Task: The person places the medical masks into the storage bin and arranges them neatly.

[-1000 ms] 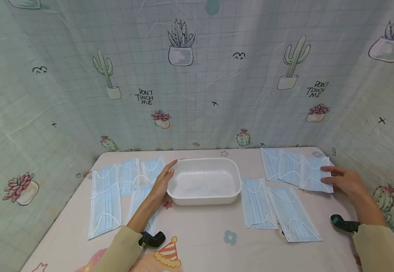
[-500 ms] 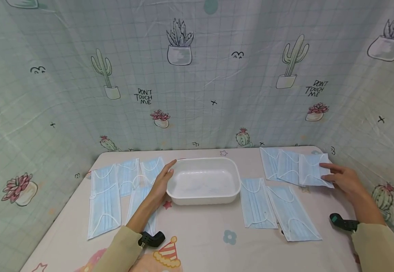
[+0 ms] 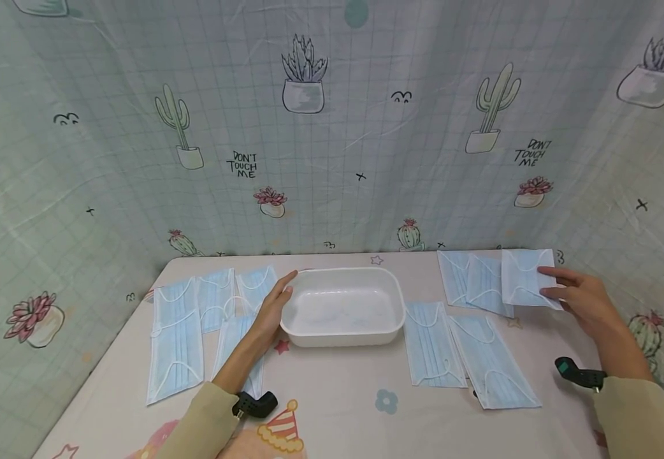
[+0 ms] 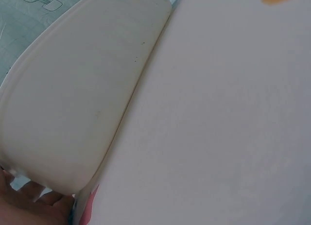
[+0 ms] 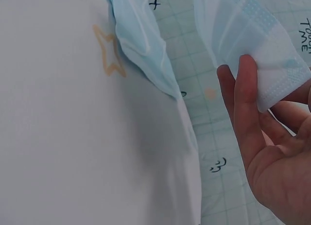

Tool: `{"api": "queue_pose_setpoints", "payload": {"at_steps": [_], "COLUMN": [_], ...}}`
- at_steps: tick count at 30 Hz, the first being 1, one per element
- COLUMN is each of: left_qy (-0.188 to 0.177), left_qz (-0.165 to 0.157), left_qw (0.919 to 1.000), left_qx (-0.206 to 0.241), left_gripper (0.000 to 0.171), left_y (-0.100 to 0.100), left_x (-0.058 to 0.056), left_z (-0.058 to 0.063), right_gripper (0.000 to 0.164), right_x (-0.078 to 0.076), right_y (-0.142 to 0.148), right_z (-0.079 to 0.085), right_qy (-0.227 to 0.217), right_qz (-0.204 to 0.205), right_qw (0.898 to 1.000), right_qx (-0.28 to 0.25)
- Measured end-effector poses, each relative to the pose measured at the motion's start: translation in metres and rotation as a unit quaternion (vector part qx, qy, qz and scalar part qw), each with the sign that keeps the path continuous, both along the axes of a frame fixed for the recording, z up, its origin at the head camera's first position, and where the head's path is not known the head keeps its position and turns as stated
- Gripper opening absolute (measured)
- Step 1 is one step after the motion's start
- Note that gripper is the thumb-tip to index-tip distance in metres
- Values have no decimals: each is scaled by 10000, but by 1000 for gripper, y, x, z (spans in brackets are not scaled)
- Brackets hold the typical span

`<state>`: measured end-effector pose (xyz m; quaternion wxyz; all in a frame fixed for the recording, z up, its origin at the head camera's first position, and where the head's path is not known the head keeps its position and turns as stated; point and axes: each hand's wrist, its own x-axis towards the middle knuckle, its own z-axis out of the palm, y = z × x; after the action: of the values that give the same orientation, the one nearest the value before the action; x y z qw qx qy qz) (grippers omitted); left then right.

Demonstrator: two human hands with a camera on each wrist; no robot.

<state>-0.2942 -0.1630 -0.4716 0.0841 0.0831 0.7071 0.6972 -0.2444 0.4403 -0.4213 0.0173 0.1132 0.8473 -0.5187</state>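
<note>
My right hand [image 3: 581,299] pinches one light-blue face mask [image 3: 524,277] by its right end. In the right wrist view that mask [image 5: 248,40] is lifted off the table, fingers on one face and the thumb partly hidden behind it. Two overlapping masks [image 3: 483,280] lie just left of it at the back right. At the middle of the table stands a white plastic basin [image 3: 343,339], with nothing seen inside. My left hand [image 3: 271,309] holds the basin's left end; the left wrist view shows its fingers [image 4: 31,188] against the outer wall, below the rim.
Two more masks [image 3: 435,347] lie right of the basin, side by side. Several masks [image 3: 177,344] are spread on the left, one partly under my left forearm. Patterned curtains [image 3: 343,146] rise behind and beside the table [image 3: 338,395].
My right hand has lifted the end mask and raised it up and slightly left, away from the two masks beside it. The left hand and basin have stayed in place.
</note>
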Motion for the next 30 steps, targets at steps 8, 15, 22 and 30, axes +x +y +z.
{"api": "queue_pose_setpoints", "payload": {"at_steps": [8,15,22,30], "left_qy": [50,1,64,3], "left_qz": [-17,20,50,64], "left_qw": [10000,10000,9999,10000], "left_qx": [-9,-26,-76,-36], "left_gripper": [48,47,49,47], "left_y": [-1,-1,-1,-1], "left_x": [2,1,1,3], "left_z": [0,0,0,1], "right_gripper": [68,66,65,65], "right_x": [1,0,1,1], "right_y": [-10,-15,-22,-31], "right_z": [8,11,18,22], "right_qy": [63,160,308,484], "right_qz": [-38,-6,88,270], "right_qw": [10000,9990,9978,9961], "right_qx": [44,425,588,686]}}
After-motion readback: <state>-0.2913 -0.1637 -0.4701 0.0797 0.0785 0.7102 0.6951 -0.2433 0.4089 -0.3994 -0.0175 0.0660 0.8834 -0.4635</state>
